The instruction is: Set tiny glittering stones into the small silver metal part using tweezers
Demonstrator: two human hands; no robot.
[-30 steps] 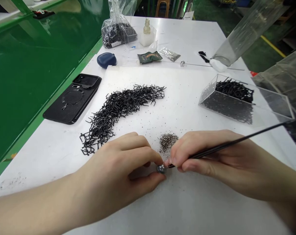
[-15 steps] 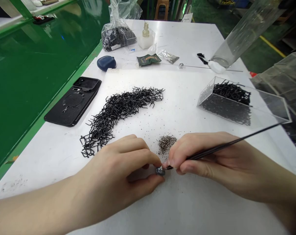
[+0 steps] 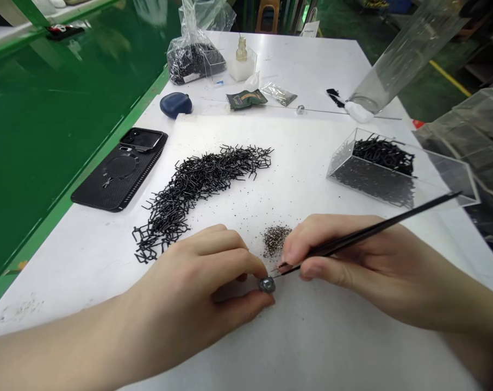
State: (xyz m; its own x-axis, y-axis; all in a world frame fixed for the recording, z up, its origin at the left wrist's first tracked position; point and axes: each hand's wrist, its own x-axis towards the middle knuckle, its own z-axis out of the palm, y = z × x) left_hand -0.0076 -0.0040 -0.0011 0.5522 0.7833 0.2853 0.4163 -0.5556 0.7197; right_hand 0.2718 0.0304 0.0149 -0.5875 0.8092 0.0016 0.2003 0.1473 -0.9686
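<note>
A curved pile of bent black pieces [image 3: 203, 182] lies on the white counter [image 3: 311, 54], and everything else sits around it. Nearer the person than the pile and to its right, the left hand [image 3: 205, 298] pinches a small metallic ball [image 3: 267, 284] between thumb and forefinger. Farther to the right of the pile, the right hand [image 3: 352, 260] grasps black tweezers [image 3: 368, 231] in its fingers; their two slim tips stand slightly apart just beside the ball, though whether they touch it cannot be told. Also right of the pile, toward the person, is a loose heap of tiny brownish grains [image 3: 275, 239], partly hidden by the right hand.

Well to the right of the pile stands a clear box [image 3: 370, 176] with more black pieces in it. To the pile's left lies a black phone [image 3: 122, 165]. Beyond the pile, away from the person, are a rounded navy object [image 3: 176, 104], a green packet [image 3: 247, 99], a clear bag [image 3: 195, 62] of black pieces and a small bottle [image 3: 241, 50].
</note>
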